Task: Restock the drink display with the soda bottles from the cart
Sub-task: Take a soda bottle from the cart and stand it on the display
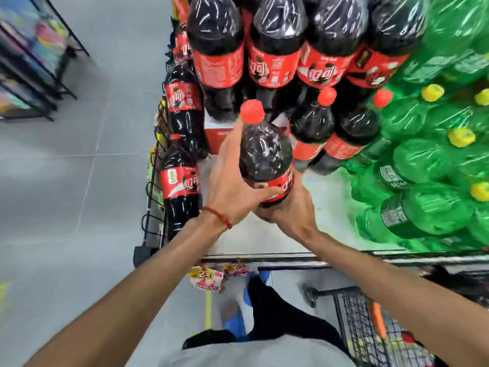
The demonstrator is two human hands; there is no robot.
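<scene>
A large dark cola bottle (266, 152) with a red cap and red label is held upright above the white display shelf (264, 239). My left hand (232, 181) grips its left side, thumb across the label. My right hand (285, 207) cups its base from below and the right. Behind it stand more cola bottles (312, 123) on the shelf, and another row (275, 41) is stacked above. The wire cart (370, 321) is at the lower right, with a red cap showing inside.
Green soda bottles (428, 160) with yellow caps fill the shelf's right side. Cola bottles (180, 186) stand along the display's left end. Price tags (209, 279) hang under the shelf edge. Grey floor (79, 181) and another rack (31, 56) lie to the left.
</scene>
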